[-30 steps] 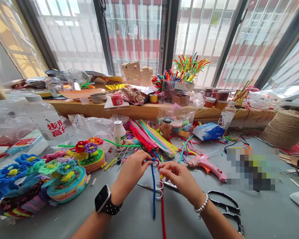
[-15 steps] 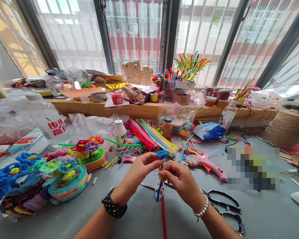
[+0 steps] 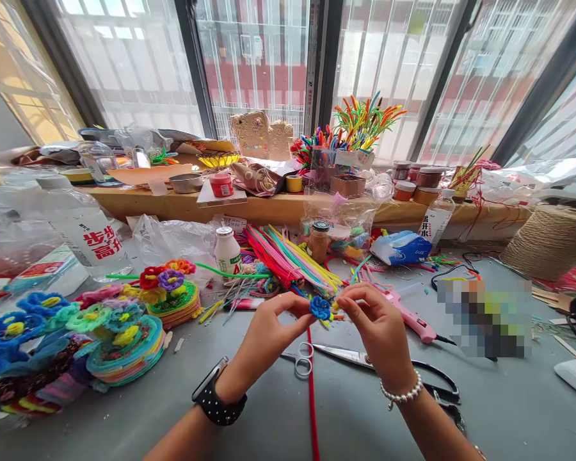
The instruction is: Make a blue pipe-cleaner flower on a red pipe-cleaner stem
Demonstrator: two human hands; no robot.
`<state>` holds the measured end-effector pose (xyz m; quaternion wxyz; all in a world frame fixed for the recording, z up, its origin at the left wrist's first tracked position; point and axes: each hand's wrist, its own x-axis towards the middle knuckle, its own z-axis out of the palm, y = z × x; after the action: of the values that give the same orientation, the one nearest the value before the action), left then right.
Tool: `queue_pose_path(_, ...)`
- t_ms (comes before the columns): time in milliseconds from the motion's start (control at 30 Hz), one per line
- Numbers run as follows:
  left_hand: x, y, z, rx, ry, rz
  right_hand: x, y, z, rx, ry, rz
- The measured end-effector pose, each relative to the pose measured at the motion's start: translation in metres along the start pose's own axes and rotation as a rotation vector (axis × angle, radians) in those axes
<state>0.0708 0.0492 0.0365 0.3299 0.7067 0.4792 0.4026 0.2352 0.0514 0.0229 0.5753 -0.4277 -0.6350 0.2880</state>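
Note:
My left hand (image 3: 274, 325), with a watch at the wrist, pinches a small blue pipe-cleaner flower (image 3: 319, 308) between thumb and fingers. Just to the flower's right, my right hand (image 3: 375, 320) has its thumb and fingers pressed together near a small yellow bit; what they hold is too small to tell. Under the hands, a red pipe cleaner (image 3: 312, 397) runs toward the front edge. Small scissors (image 3: 303, 360) lie beside it, and large black-handled scissors (image 3: 348, 356) lie partly behind my right hand.
Finished pipe-cleaner flowers on round bases (image 3: 125, 349) stand at the left. Behind the hands are a pipe-cleaner bundle (image 3: 288, 256), a white bottle (image 3: 228, 253) and a brown jar (image 3: 319, 242). A pink glue gun (image 3: 415, 323) and twine spool (image 3: 550, 240) are at the right.
The blue flower has turned to face the camera and come lower. My right hand has moved right, away from my left. The hanging blue stem no longer shows.

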Motion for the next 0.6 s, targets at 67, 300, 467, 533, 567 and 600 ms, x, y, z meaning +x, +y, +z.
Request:
queue_pose_path(67,-0.0003,-0.0004,0.0016,-0.001,-0.020,0.015,-0.0022,-0.0007,0.0028,-0.042,0.011,-0.040)
queue_pose_path(300,-0.0028,0.0001,0.0037,-0.006,-0.061,0.020,-0.0049,-0.0026,0.0078,-0.208,0.021,-0.120)
queue_pose_path(467,-0.0022,-0.0006,0.0051,-0.003,-0.062,0.021,-0.0059,-0.0041,0.0082,-0.255,0.016,-0.147)
queue_pose_path(533,-0.0016,-0.0001,0.0054,-0.006,-0.066,0.006,-0.0060,-0.0039,0.0072,-0.235,0.008,-0.132)
queue_pose_path(567,-0.0014,0.0003,0.0053,-0.007,-0.065,-0.004,-0.0058,-0.0037,0.0064,-0.216,0.002,-0.120)
queue_pose_path(600,-0.0014,0.0008,0.0051,-0.009,-0.064,-0.015,-0.0054,-0.0036,0.0054,-0.194,-0.002,-0.107)
